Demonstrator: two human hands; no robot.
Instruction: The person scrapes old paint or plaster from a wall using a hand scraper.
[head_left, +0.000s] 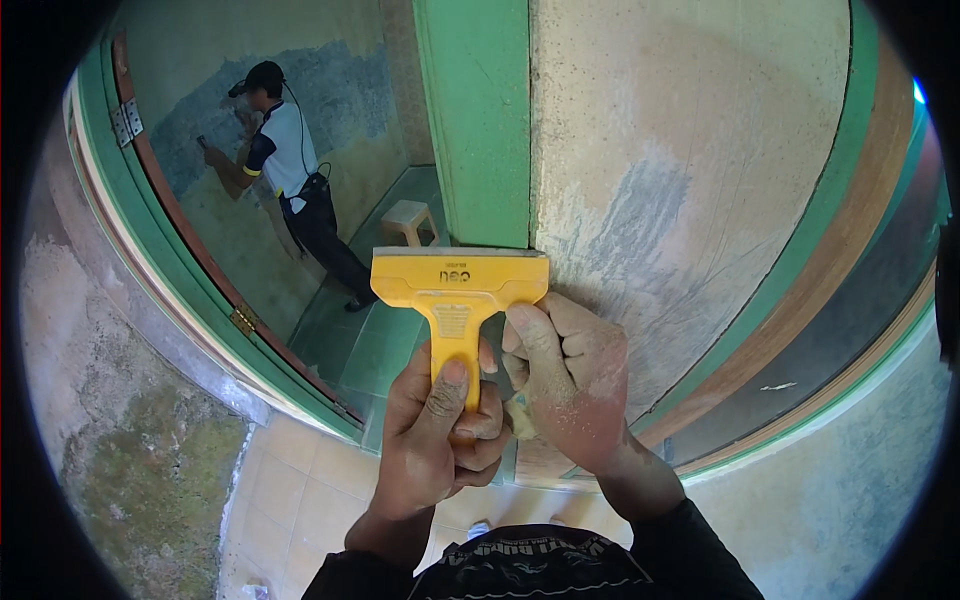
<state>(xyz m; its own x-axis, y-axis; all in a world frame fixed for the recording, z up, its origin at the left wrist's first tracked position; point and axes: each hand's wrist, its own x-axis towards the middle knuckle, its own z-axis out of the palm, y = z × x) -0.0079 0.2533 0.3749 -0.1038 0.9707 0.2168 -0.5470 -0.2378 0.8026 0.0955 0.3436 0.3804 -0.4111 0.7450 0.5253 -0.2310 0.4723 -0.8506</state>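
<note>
A yellow wall scraper (458,285) with a wide head and a thin metal blade along its top edge is held up in front of me. My left hand (435,430) wraps round its handle, thumb laid along the front. At the head's lower right corner, the bent fingers and thumb of my right hand (575,375) close on the edge. Pale dust coats the back of that hand. Behind the scraper stands a beige wall (720,130) with a bare grey scraped patch (640,210).
A green door post (478,120) borders the wall. Through the doorway, another person (290,150) reaches toward a patchy wall, near a small stool (408,220). A dark window pane (790,370) lies at right. Below are beige floor tiles (300,490) and mossy ground (150,470).
</note>
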